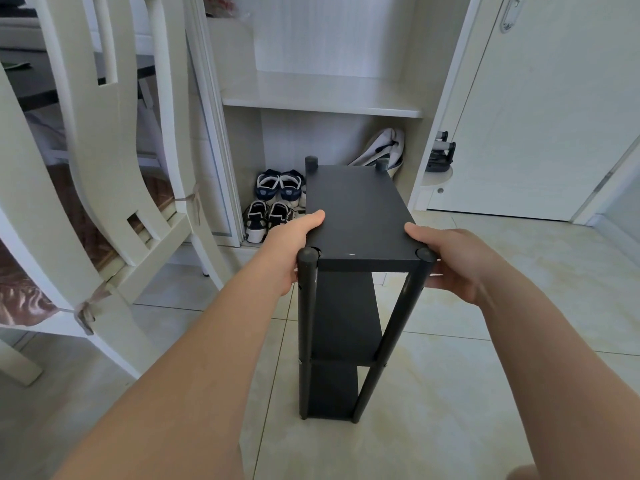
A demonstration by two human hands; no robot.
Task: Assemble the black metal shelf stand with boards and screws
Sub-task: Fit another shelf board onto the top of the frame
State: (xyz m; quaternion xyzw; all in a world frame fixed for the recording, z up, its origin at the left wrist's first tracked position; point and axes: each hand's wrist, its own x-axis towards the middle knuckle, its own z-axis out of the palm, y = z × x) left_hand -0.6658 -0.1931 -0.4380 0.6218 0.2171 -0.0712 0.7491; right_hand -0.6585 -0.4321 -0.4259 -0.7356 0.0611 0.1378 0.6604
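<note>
Judging by what shows, we have the stand point(356, 216) built: three boards point(341, 317) sit between four capped posts point(307, 323), and no loose screws or parts are in sight. What is left looks like placing it, perhaps toward the cabinet point(322, 98) at 12 o'clock. Upright over the floor point(485, 375), it stands between our hands. Our left hand point(294, 240) clasps its top at 9 o'clock, thumb above; our right hand point(446, 261) clasps it at 3 o'clock, fingers curled beneath.

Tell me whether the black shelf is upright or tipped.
Upright: the shelf stands on its posts on the floor, its boards level.
</note>
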